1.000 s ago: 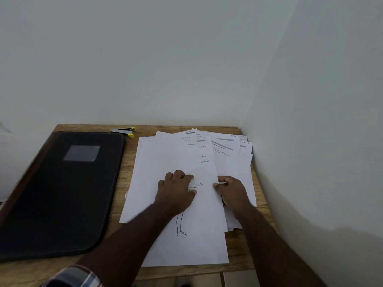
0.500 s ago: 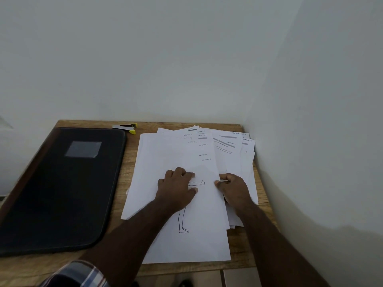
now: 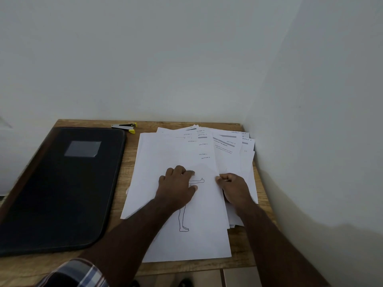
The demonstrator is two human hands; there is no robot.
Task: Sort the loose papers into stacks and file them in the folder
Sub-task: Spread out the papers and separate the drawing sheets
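Pressing left hand (image 3: 176,188) flat on top sheet (image 3: 204,214) of papers (image 3: 228,154) fanned across worktop (image 3: 128,162); right hand (image 3: 234,188) pinching sheet's edge. Light, floppy, slippery: likely best gripping edges. Folder (image 3: 56,189) lying closed, left.

You're looking at a wooden table (image 3: 128,162) pushed into a corner where two plain white walls (image 3: 145,59) meet.
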